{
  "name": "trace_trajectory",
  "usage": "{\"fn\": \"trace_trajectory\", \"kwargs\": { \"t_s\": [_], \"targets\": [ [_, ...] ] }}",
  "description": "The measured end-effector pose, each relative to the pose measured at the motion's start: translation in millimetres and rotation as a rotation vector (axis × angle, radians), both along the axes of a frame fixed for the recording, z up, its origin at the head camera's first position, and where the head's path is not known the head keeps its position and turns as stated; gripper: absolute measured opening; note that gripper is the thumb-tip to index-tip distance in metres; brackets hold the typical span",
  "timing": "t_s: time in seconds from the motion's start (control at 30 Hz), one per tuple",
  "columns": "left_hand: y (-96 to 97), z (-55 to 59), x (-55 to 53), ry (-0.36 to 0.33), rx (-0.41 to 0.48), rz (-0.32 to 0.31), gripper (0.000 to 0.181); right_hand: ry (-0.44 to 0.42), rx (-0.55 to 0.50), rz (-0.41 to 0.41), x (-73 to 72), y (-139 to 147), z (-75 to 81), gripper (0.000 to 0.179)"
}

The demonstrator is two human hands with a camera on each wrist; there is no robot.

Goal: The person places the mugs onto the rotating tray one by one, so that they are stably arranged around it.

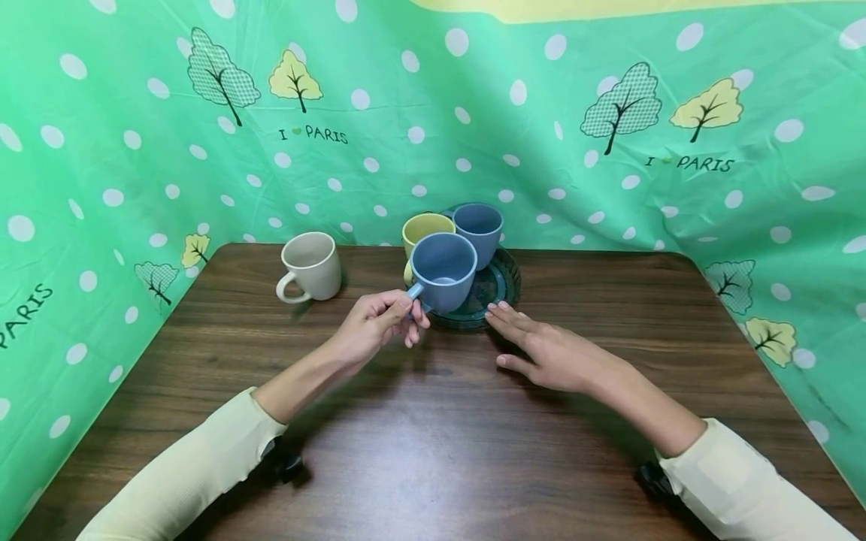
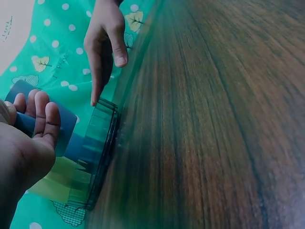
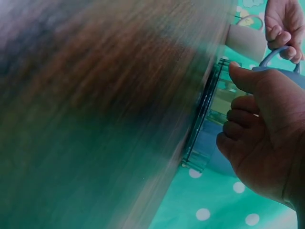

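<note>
In the head view my left hand (image 1: 375, 323) pinches the handle of a blue mug (image 1: 443, 282). The mug is upright, held over the near left part of a round, see-through dark green tray (image 1: 513, 272). From the left wrist view, this mug (image 2: 66, 119) is raised above the tray's ribbed wall (image 2: 101, 126). My right hand (image 1: 551, 353) has its fingers extended, fingertips right at the tray's near right rim. Behind the held mug, a yellow mug (image 1: 428, 225) and a second blue mug (image 1: 479, 234) stand on the tray, the yellow one partly hidden.
A cream mug (image 1: 316, 269) stands on the wooden table (image 1: 433, 451) left of the tray, its handle toward the front left. A green dotted cloth (image 1: 379, 90) hangs behind the table's back edge and along both sides.
</note>
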State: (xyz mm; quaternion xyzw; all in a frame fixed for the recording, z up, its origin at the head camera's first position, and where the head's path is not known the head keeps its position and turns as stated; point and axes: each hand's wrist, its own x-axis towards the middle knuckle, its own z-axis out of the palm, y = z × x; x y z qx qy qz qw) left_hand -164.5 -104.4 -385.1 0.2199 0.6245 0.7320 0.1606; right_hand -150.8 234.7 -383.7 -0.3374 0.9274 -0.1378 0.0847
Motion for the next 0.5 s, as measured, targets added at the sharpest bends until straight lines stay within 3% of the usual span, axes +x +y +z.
{"fn": "trace_trajectory", "kwargs": {
  "t_s": [0.5],
  "targets": [
    [8.1, -6.2, -8.2, -0.021, -0.006, 0.013, 0.031, -0.005, -0.010, 0.010, 1.5, -6.8, 0.2, 0.073]
  ]
}}
